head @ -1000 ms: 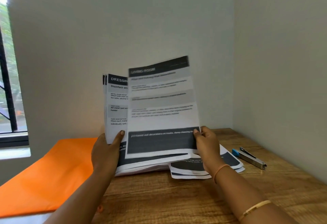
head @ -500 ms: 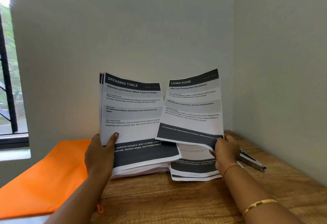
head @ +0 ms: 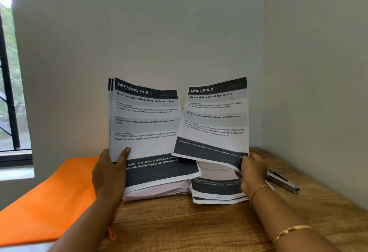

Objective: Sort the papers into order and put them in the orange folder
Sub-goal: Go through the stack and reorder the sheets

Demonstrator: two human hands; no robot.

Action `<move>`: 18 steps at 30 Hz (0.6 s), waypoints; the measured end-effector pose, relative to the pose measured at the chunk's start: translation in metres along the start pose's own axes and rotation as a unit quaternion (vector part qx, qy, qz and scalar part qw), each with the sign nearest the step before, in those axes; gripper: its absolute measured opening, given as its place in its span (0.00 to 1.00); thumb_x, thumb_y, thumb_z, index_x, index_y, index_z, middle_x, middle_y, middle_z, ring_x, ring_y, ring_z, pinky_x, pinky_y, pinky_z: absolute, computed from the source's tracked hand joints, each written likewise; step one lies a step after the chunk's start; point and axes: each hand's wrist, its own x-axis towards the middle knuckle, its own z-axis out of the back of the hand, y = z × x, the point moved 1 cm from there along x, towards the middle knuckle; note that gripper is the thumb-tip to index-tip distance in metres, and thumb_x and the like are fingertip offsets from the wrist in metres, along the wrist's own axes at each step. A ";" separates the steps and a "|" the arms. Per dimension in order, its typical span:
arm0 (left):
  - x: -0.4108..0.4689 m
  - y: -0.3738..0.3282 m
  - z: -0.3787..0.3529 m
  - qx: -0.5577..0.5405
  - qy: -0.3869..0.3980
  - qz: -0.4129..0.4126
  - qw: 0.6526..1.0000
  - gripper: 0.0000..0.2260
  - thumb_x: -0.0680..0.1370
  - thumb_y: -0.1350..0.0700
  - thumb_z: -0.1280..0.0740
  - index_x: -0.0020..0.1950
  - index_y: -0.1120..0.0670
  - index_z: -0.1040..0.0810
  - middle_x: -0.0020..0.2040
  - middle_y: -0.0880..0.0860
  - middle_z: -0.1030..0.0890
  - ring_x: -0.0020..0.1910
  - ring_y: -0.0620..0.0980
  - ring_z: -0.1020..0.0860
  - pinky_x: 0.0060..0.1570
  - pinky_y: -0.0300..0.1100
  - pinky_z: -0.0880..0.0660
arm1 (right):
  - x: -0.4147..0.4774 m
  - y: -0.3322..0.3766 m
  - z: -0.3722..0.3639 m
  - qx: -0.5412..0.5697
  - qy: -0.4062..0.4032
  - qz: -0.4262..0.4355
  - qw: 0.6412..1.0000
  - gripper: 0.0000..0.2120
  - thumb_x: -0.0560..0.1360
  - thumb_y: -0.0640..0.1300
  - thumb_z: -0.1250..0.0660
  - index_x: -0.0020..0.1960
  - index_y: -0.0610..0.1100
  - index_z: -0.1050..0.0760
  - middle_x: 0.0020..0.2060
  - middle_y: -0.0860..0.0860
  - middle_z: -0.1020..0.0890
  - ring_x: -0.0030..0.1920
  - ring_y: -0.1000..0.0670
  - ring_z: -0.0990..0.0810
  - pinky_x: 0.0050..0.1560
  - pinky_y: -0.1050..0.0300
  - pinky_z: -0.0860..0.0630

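Note:
My left hand [head: 109, 174] grips a thick stack of printed papers [head: 145, 128], held upright with its bottom edge on the wooden table; the top page reads "DRESSING TABLE". My right hand [head: 252, 170] pinches the lower right corner of a single "LIVING ROOM" sheet [head: 215, 118], held up beside the stack and overlapping its right edge. Under that sheet a small pile of papers [head: 217, 190] lies flat on the table. The orange folder [head: 49, 196] lies on the left, running off the table's left side.
A metal stapler [head: 282, 181] with a blue end lies on the table [head: 199, 227] right of my right hand. White walls meet in a corner behind the table. A window [head: 10, 92] with a black frame is at the far left.
My right hand has pulled the "LIVING ROOM" sheet off the front of the stack and moved it right, uncovering the "DRESSING TABLE" page. The left hand keeps holding the stack.

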 end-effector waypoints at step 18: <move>0.020 0.015 0.017 -0.119 -0.096 0.147 0.977 0.19 0.77 0.50 0.32 0.59 0.63 0.26 0.59 0.64 0.23 0.55 0.63 0.24 0.50 0.49 0.29 | -0.010 0.001 -0.007 -0.031 0.056 -0.051 0.997 0.09 0.79 0.36 0.42 0.44 0.42 0.26 0.42 0.42 0.22 0.40 0.44 0.21 0.32 0.58 0.26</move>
